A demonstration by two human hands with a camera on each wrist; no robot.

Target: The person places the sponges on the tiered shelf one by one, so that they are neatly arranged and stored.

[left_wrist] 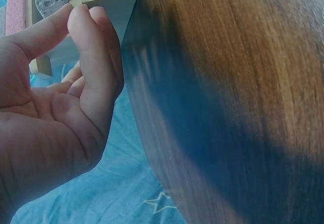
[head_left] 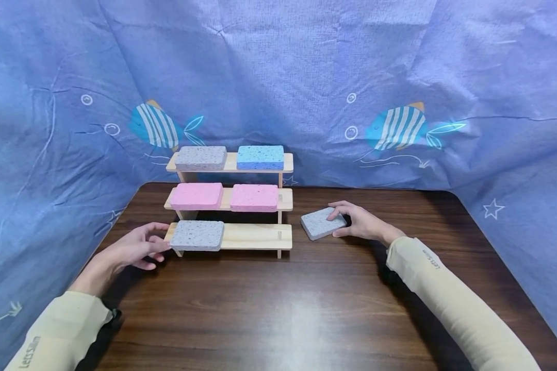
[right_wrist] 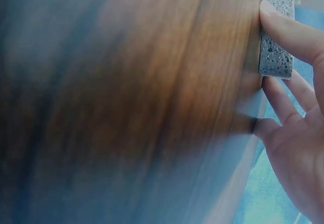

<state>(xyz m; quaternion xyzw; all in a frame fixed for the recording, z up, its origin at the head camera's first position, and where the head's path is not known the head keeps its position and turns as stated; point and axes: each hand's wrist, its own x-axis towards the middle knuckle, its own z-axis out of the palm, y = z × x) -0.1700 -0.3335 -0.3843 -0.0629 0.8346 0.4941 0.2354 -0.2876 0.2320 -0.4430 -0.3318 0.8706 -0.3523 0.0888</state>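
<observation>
A three-tier wooden shelf rack (head_left: 255, 236) stands on the table. My left hand (head_left: 136, 246) is at the left end of its bottom tier, thumb and fingertips pinching the board's end beside a grey sponge (head_left: 197, 235). In the left wrist view the fingertips (left_wrist: 78, 19) meet at the wooden edge. To the right of the rack, my right hand (head_left: 359, 222) grips another grey sponge (head_left: 316, 225) by its right end. That speckled block (right_wrist: 276, 57) sits at the tabletop in the right wrist view, thumb across its side.
The middle tier carries two pink sponges (head_left: 196, 196). On the top tier are a grey-lilac sponge (head_left: 201, 158) and a blue sponge (head_left: 260, 157). A dark wooden table (head_left: 260, 299) lies beneath, with a blue fish-print cloth (head_left: 283, 67) hanging behind and at the sides.
</observation>
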